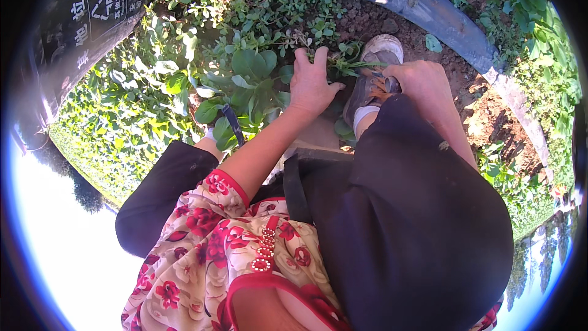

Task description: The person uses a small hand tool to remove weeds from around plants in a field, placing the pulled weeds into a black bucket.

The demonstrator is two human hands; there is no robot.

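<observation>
In the head view, the left hand (311,86) reaches forward, back up, fingers and thumb spread apart at the plants (251,66) ahead and left. The right hand (424,83), beside the shoe (361,95), curls its fingers; whether around anything, I cannot tell.

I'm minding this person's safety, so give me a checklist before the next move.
1. Left hand visible, fingers spread at the small-leaved plants: ok.
2. Right hand well apart from the right shoe: not ok, right beside it.
3. Right hand's grip: cannot tell.
4. Footing below the left leg: cannot tell, broad leaves hide it.
5. Black printed plastic bag away from both hands: ok.
</observation>
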